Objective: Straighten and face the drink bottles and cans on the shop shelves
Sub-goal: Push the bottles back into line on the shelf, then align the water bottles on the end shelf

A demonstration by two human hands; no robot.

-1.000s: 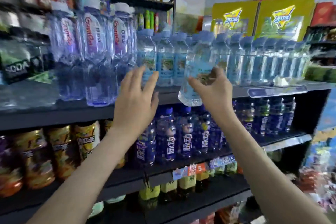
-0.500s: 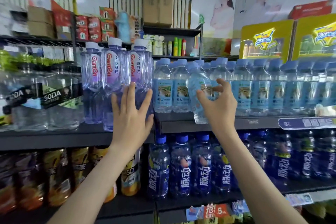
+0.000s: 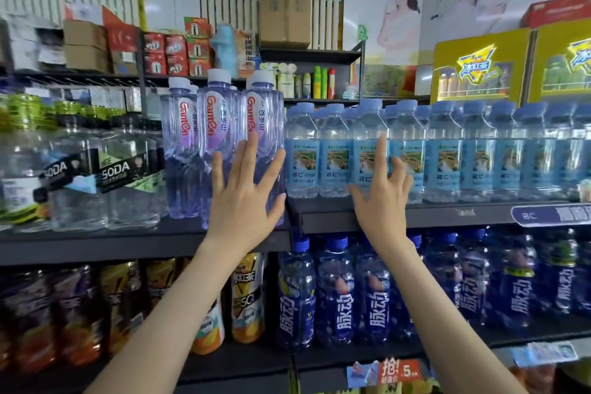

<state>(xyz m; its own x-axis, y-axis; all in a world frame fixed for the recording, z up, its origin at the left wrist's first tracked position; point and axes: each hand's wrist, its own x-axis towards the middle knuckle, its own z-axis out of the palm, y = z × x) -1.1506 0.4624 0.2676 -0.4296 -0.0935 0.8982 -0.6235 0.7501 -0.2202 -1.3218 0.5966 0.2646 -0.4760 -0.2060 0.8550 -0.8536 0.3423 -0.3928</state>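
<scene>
Blue-label water bottles [image 3: 444,157] stand upright in a row along the front edge of the upper shelf [image 3: 415,217], right section, labels facing out and caps level. The right hand [image 3: 382,198] is raised before the third bottle [image 3: 367,137] of that row. Its index finger [image 3: 381,153] is straight and laid against the label, the remaining fingers are loosely bent, and the thumb is spread out low near the bottle's base. Nothing is gripped; whether the thumb actually touches the bottle cannot be told from this angle. Just left of this row, three taller Ganten bottles [image 3: 220,125] with white caps stand upright and touching one another at the right end of the adjoining shelf section [image 3: 96,246], red lettering facing forward. The left hand [image 3: 246,198] lies flat against their lower bodies, fingers straight and fanned apart, holding nothing. Further left on the same level are clear soda bottles [image 3: 121,182] with dark labels. On the shelf beneath, dark blue drink bottles [image 3: 335,297] stand under the water row, with yellow-labelled tea bottles [image 3: 248,297] beside them to the left. A blue price strip [image 3: 550,214] is fixed to the upper shelf edge at far right. Yellow display cartons [image 3: 479,67] sit behind the water row, and a cardboard box [image 3: 284,0] stands on the rear shelving.
</scene>
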